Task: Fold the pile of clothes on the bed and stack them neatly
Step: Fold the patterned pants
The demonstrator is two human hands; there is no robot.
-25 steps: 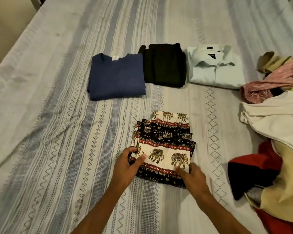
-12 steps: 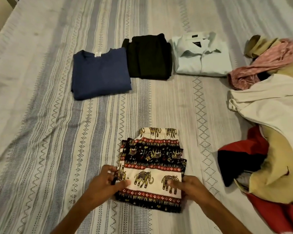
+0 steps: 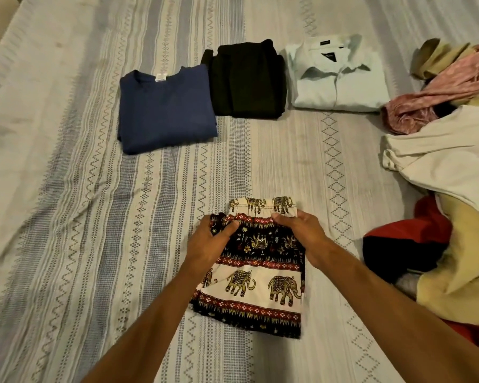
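A folded elephant-print garment (image 3: 260, 283) in cream, black and red lies on the bed in front of me. My left hand (image 3: 208, 241) grips its far left edge, thumb on top. At the far right edge near the waistband, my right hand (image 3: 302, 233) pinches the cloth. Further back lie three folded pieces in a row: a navy top (image 3: 166, 111), a black garment (image 3: 246, 78) and a white collared shirt (image 3: 338, 78). An unfolded pile (image 3: 448, 189) of pink, tan, cream, red and black clothes sits at the right.
The bed is covered by a grey and white striped bedspread (image 3: 94, 217) with zigzag bands. Its left edge runs along the upper left corner. Open bedspread lies to the left of the elephant-print garment and between it and the folded row.
Both hands have moved from the near edge of the elephant-print garment to its far edge and now grip it there. The view has shifted slightly.
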